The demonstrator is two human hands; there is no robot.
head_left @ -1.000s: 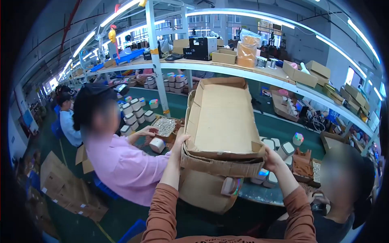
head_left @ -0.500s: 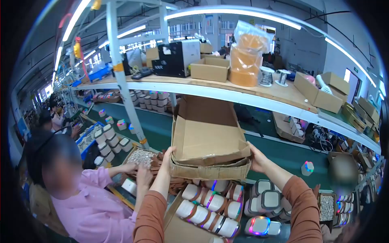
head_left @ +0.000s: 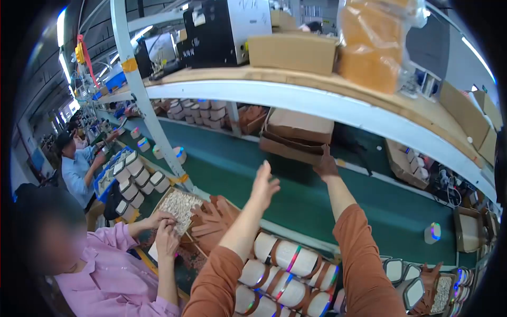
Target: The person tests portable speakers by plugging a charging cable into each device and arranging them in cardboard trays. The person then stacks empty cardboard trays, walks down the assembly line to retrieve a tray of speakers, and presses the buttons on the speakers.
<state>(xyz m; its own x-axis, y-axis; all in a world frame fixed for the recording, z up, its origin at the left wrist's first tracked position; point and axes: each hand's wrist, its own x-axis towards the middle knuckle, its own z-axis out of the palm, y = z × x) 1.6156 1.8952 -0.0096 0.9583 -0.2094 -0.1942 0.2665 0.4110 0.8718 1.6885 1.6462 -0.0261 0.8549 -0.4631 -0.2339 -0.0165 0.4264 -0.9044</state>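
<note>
Two nested cardboard trays (head_left: 296, 150) sit beneath the shelf on the far side of the green conveyor belt. My right hand (head_left: 326, 162), in shadow, is at their front right corner, fingers against the cardboard. Apart from the trays, my left hand (head_left: 265, 185) hangs over the belt with fingers spread and nothing in them. Below my forearms, rows of white rounded speakers (head_left: 280, 253) with brown straps and coloured lights lie close together. A pile of brown straps (head_left: 216, 214) is left of my left forearm.
To my left, a co-worker in a pink shirt (head_left: 113, 269) works with both hands beside a box of small pale pieces (head_left: 180, 208). A white-edged shelf (head_left: 296, 90) crosses above the belt, with a metal post (head_left: 150, 121) at left. One lit speaker (head_left: 432, 232) stands on the belt at right.
The trays have moved away from me, from between my hands to under the shelf. My left hand has let go and opened. My right hand remains at the trays' corner. The view has shifted.
</note>
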